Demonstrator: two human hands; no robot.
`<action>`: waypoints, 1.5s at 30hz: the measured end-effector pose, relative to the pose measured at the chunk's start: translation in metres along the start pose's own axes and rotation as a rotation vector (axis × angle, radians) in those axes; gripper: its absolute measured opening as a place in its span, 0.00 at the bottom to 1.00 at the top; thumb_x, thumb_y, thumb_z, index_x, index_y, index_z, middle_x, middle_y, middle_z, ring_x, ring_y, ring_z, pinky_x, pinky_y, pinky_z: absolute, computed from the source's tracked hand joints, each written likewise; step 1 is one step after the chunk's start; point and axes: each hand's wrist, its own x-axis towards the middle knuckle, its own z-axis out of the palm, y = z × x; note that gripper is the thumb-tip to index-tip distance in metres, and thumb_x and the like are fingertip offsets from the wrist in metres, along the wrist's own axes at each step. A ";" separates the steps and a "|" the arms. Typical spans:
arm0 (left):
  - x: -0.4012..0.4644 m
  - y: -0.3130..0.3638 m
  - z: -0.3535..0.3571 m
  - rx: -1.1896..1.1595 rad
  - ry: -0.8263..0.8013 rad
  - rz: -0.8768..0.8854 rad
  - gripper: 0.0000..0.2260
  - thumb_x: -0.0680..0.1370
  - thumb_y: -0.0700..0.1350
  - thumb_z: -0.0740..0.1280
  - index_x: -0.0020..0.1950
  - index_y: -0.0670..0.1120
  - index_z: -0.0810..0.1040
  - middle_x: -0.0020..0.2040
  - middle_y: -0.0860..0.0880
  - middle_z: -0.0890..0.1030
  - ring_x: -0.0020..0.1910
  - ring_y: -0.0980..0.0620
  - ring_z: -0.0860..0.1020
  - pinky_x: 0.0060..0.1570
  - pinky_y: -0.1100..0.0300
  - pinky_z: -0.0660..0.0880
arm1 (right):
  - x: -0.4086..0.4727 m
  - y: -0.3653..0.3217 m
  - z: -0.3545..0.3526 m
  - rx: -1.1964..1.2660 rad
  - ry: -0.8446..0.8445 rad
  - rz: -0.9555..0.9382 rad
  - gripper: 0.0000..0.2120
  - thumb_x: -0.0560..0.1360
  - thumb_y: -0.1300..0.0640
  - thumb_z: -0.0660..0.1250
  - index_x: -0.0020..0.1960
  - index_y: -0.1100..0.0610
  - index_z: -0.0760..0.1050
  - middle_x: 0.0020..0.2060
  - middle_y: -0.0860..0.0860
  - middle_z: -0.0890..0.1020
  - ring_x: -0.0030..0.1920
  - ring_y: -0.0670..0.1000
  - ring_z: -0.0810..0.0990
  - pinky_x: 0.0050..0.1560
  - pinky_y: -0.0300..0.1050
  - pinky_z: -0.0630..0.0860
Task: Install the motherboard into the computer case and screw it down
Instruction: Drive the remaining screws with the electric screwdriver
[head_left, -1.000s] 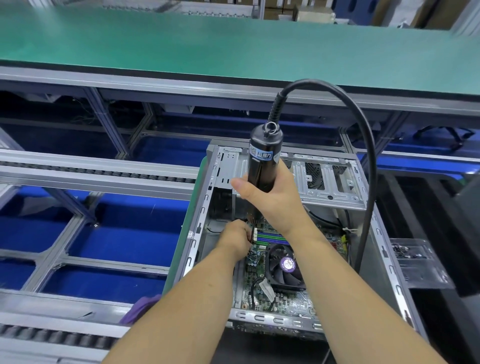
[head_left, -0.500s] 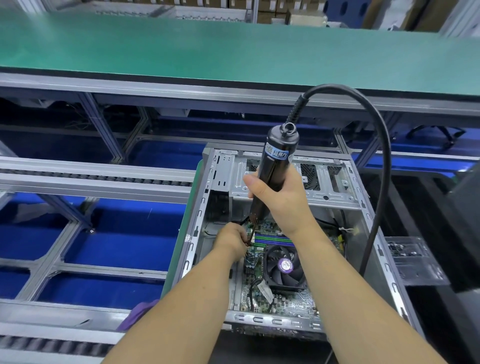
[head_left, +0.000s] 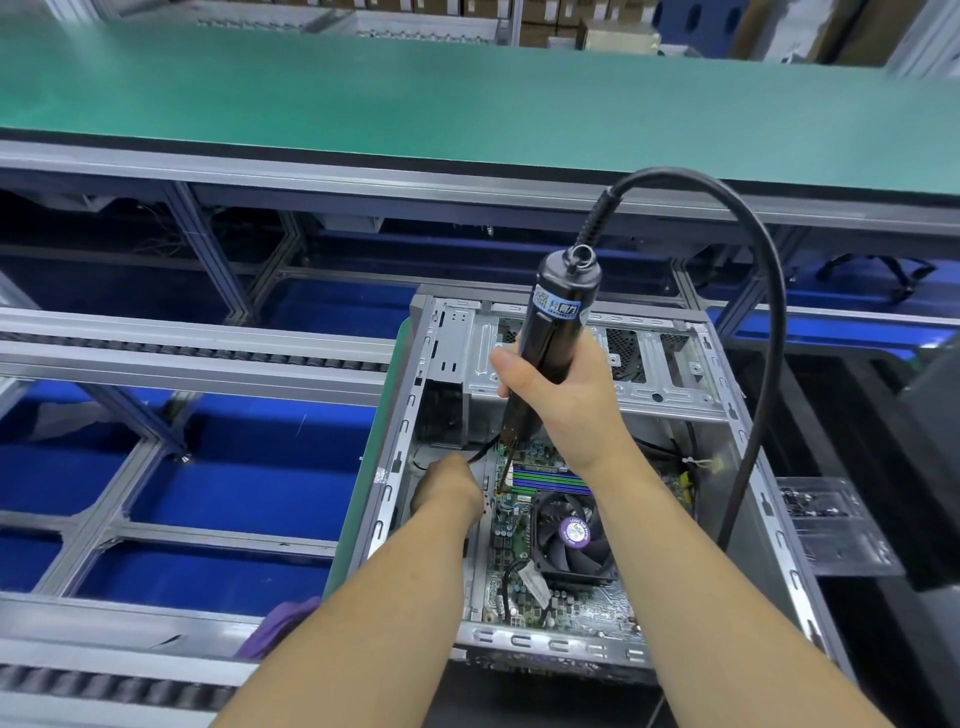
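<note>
An open grey computer case (head_left: 675, 364) lies on its side before me. Inside it rests the green motherboard (head_left: 576, 608) with a black CPU fan (head_left: 574, 535). My right hand (head_left: 561, 400) grips a black electric screwdriver (head_left: 556, 322), held nearly upright. Its bit touches the board's upper left area near the memory slots. My left hand (head_left: 449, 488) reaches into the case just left of the bit, fingers curled against the board's left edge; what they hold is hidden.
The screwdriver's thick black cable (head_left: 763, 374) arcs over the right side of the case. A clear plastic tray (head_left: 831, 525) with small screws sits to the right. A green workbench (head_left: 415, 104) runs behind; roller conveyor rails (head_left: 182, 348) lie left. A purple cloth (head_left: 280, 629) lies below left.
The screwdriver has tilted slightly, its top leaning right, with the bit staying on the board's upper left corner. My left hand remains beside the bit.
</note>
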 end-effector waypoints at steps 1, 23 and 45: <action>0.001 0.000 0.000 -0.001 -0.001 0.003 0.16 0.76 0.35 0.65 0.63 0.43 0.73 0.59 0.44 0.77 0.49 0.45 0.75 0.46 0.57 0.73 | 0.000 0.000 0.000 -0.002 -0.001 0.001 0.32 0.68 0.40 0.74 0.51 0.69 0.72 0.42 0.69 0.76 0.45 0.67 0.77 0.51 0.61 0.77; -0.028 0.000 -0.104 0.314 0.783 0.453 0.10 0.77 0.44 0.60 0.58 0.48 0.74 0.50 0.46 0.76 0.47 0.45 0.69 0.43 0.52 0.68 | 0.009 -0.001 0.003 -0.087 -0.166 0.033 0.30 0.66 0.41 0.74 0.48 0.68 0.72 0.41 0.68 0.77 0.39 0.52 0.76 0.43 0.47 0.75; -0.007 -0.003 -0.087 0.127 0.669 0.345 0.17 0.78 0.40 0.57 0.67 0.45 0.67 0.55 0.43 0.78 0.50 0.42 0.77 0.39 0.51 0.74 | 0.006 0.004 0.004 -0.072 -0.163 0.026 0.27 0.67 0.43 0.75 0.47 0.65 0.72 0.40 0.68 0.76 0.39 0.53 0.76 0.44 0.52 0.75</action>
